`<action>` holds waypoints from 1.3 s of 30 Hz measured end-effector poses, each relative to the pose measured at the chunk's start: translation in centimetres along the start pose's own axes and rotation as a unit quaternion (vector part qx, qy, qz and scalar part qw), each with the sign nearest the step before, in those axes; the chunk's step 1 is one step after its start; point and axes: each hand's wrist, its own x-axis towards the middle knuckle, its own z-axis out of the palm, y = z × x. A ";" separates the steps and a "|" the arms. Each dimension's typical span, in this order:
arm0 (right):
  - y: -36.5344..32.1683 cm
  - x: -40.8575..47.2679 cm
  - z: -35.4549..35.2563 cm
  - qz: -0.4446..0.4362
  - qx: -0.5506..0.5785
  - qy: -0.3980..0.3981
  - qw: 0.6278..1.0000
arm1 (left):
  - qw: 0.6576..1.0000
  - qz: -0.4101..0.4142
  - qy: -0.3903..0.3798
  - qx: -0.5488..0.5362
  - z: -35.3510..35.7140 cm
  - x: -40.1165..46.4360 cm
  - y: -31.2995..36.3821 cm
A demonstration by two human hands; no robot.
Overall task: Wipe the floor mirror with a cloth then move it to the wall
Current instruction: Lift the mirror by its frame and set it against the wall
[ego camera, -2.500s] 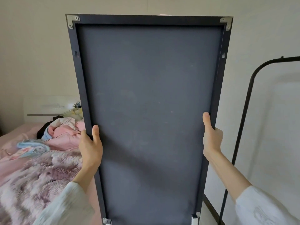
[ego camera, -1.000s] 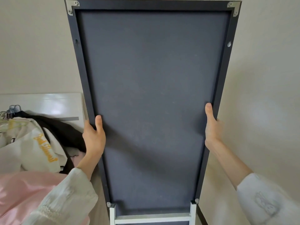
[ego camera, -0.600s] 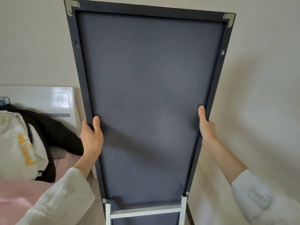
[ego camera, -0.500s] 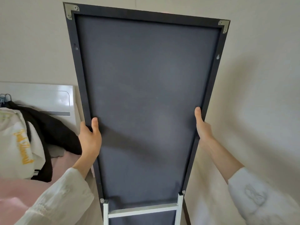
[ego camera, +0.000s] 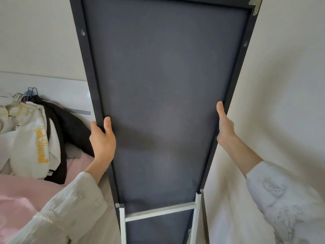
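Yellow script lettering runs down the white garment (ego camera: 33,143) heaped at left, too slanted to read. A black garment (ego camera: 70,131) lies beside it, with clothes hangers (ego camera: 26,95) above and pink bedding (ego camera: 21,194) below (a white headboard (ego camera: 58,92) behind). The floor mirror (ego camera: 163,95) stands upright, dark back facing the camera, close before the pale wall (ego camera: 284,85), its white stand (ego camera: 158,212) at the bottom. The left hand (ego camera: 102,140) grips the left frame edge; the right hand (ego camera: 225,125) clasps the right edge.

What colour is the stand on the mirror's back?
White stand, clearest in the head view.
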 end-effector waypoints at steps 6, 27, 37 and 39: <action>0.0 3.1 0.3 -0.009 -0.001 0.012 1.000 | 1.000 -0.010 0.006 -0.002 2.1 0.1 -0.7; 0.8 6.4 -1.3 -0.044 -0.091 0.046 0.994 | 0.999 -0.017 -0.009 0.039 5.4 -1.0 -1.9; 3.2 -2.9 0.7 -0.040 -0.099 -0.090 0.990 | 0.996 0.029 -0.067 0.049 3.3 -3.4 -1.6; 3.7 -5.2 2.2 -0.033 -0.114 -0.116 0.986 | 0.993 0.031 -0.099 0.057 2.4 -4.0 -1.7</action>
